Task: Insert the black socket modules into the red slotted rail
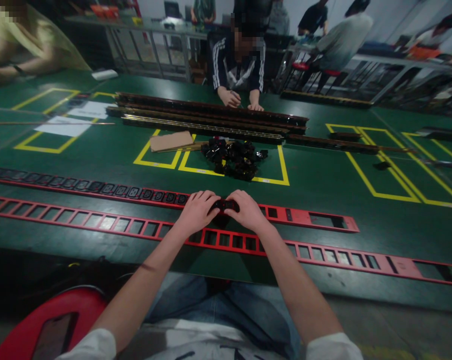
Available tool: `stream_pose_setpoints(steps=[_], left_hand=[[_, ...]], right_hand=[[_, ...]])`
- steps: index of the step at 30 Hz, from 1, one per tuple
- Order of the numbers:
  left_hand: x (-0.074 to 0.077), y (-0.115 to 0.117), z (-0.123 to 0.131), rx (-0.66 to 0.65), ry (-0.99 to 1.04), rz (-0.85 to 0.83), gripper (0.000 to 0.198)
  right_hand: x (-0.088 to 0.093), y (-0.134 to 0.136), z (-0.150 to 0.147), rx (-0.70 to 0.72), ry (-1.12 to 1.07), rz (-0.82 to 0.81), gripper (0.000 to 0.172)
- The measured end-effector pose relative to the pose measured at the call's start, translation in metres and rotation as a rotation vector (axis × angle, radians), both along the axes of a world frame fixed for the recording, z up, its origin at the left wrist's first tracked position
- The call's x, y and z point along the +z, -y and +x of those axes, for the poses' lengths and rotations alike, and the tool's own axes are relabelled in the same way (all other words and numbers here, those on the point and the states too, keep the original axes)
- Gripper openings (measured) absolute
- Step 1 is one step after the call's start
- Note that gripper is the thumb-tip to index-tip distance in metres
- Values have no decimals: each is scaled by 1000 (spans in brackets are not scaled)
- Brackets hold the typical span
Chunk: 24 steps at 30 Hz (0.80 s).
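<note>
Both hands meet over the farther red slotted strip. My left hand pinches the left side of a small black part, and my right hand grips its right side. Left of my hands, square black pieces sit in a row in that strip's openings. To the right, a few openings show without pieces. A second red strip, with open slots, lies nearer, under my forearms. Beyond my hands is a pile of shiny black parts.
Long dark rails cross the green table behind the pile, beside a cardboard piece. A person works across the table; another sits at far left. A phone rests on a red stool.
</note>
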<state>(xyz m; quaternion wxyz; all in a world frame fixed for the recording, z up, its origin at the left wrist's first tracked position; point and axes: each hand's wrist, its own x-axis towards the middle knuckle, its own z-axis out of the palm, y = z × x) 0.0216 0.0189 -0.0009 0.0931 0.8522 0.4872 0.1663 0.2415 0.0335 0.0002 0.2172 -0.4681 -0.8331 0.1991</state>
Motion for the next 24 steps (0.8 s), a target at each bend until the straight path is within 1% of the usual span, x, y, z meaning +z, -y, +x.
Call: stream_pose_setpoints(steps=[9,12,16,19,20,21,23,24], left_hand=[[-1,1,0,0,11,1,33],[0,0,0,-3,1,4,33],[7,-2,4,-17,-53,-12,33],[15,-4,12,-51,-103,-36,33],[17,-6,16,-72,-112,-37,33],[18,-7,20,-97,-118,-35,33],[17,-10,28,-139,-122,-28,31],[16,-11,31,-149,-119,-29,30]], right_hand=[[2,0,2,-9,-23,-19,19],[1,1,1,-8,-18,-7,15],[1,-1,2,19,62,32,17],[8,-13,12,80,86,-1,14],[10,-19,16,70,91,-8,14],[13,-27,20,29,99,5,16],[16,-43,29,-121,114,82,21],[16,-51,32,-204,129,121,27]])
